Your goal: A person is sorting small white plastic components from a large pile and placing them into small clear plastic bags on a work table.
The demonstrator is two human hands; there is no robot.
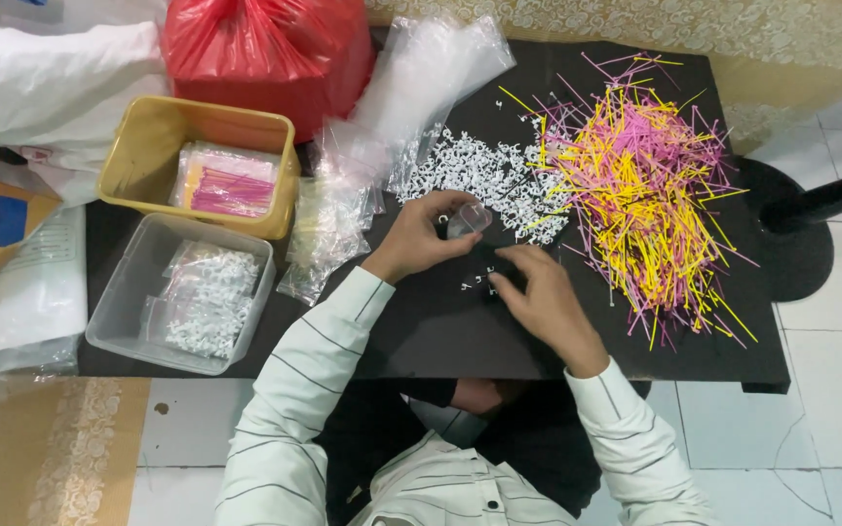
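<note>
A: so what's on the black table (440, 331)?

B: big heap of pink and yellow sticks (635, 175) on the right side of the frame, pile of small white plastic bits (484, 175) at centre top. Left hand (421, 239) pinches a small clear bag (467, 220), right hand (538, 297) fingers down by a few loose white bits (477, 281)

A: and the left side?

B: yellow tub (158, 131) with packed pink sticks, clear tub (124, 312) with bagged white bits below it, red bag (265, 49) up top

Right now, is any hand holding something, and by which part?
The left hand holds a small clear plastic bag by one end, pinched in the fingertips. The right hand touches small white pieces on the black table.
</note>
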